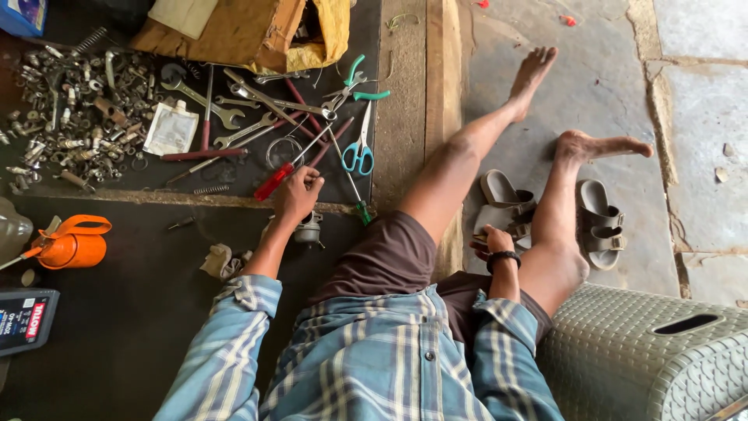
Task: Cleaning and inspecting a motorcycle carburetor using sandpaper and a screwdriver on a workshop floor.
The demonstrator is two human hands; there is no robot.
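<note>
My left hand [298, 193] reaches out to the tool pile on the dark mat, with its fingers curled on the end of a red-handled screwdriver [273, 182]. A small grey metal engine part [310, 231] lies just below that wrist. Blue-handled scissors [359, 154] and a green-handled screwdriver [363, 211] lie to the right of the hand. Between my bare legs, above a grey sandal [499, 204], my right hand [492, 240] wears a black wristband and is closed on a small dark part that is mostly hidden.
Spanners [204, 100] and pliers [352, 84] lie spread on the mat. A heap of nuts and bolts [74, 117] is at far left. An orange oil can [72, 243] and a dark oil bottle [25, 320] stand at left. A grey plastic stool [654, 351] is at lower right.
</note>
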